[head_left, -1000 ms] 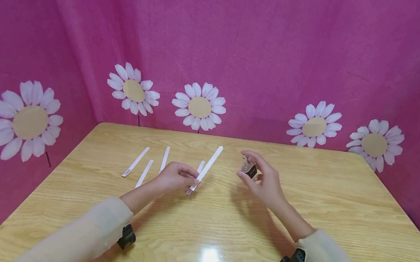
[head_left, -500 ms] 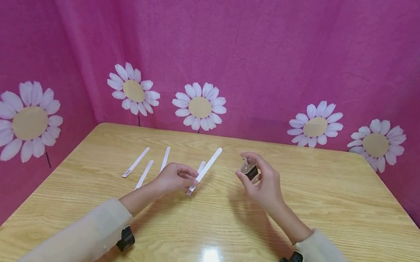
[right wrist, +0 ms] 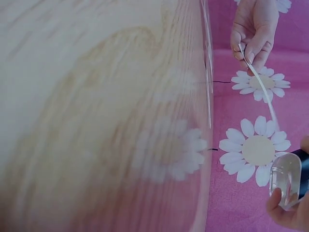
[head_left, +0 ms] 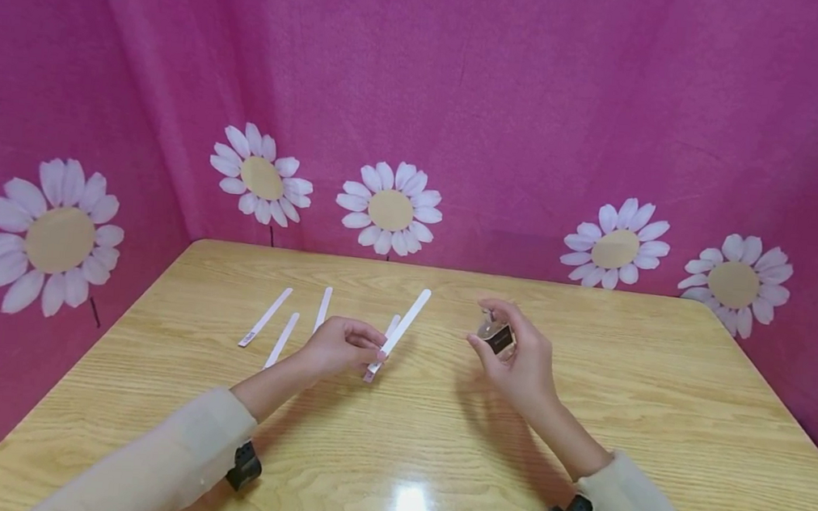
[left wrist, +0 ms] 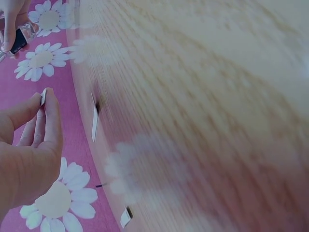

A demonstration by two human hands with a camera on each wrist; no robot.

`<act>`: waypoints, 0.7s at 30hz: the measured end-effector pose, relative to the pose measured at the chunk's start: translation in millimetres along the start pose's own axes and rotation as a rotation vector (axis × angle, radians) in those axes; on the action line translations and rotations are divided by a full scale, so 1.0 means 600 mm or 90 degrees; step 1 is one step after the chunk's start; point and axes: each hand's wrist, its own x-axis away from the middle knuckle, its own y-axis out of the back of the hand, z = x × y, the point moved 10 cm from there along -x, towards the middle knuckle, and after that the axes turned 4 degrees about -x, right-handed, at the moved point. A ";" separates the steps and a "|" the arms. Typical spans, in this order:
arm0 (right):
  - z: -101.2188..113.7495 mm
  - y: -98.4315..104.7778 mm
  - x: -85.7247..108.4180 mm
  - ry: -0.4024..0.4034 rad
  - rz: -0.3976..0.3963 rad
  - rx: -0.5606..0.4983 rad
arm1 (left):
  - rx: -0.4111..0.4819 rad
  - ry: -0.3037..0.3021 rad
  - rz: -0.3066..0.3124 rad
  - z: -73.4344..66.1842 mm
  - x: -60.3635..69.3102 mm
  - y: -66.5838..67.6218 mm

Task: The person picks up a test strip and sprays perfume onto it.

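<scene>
My left hand (head_left: 343,345) pinches the lower end of a white perfume test strip (head_left: 406,320) between thumb and fingertip, and the strip slants up and to the right above the table. In my right hand (head_left: 525,361) is a small clear glass perfume bottle (head_left: 498,338) with a black label. The index finger lies over the bottle's top and the thumb is at its lower side. Bottle and strip are apart. The right wrist view shows the bottle's clear base (right wrist: 286,176) and the bowed strip (right wrist: 263,87) in the left hand.
Several more white strips lie on the wooden table (head_left: 393,441): one strip (head_left: 266,316) at far left, another strip (head_left: 281,340) beside it, one strip (head_left: 323,306) behind the left hand, and one partly under the held strip. A pink flowered curtain (head_left: 500,134) surrounds the table.
My right hand has moved a little to the right with the perfume bottle, whose label now faces the head camera more. The left hand and its strip have stayed nearly still.
</scene>
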 end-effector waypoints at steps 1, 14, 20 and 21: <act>-0.001 0.002 0.000 -0.002 -0.003 0.002 | 0.004 0.002 0.000 0.000 0.000 0.000; -0.010 0.025 0.001 -0.027 0.000 -0.009 | -0.018 0.027 -0.023 0.018 0.006 0.030; -0.019 0.031 0.003 -0.030 0.007 -0.018 | -0.017 0.044 -0.038 0.035 -0.001 0.044; -0.020 0.031 0.004 -0.029 0.007 -0.021 | -0.019 0.047 -0.040 0.038 -0.002 0.047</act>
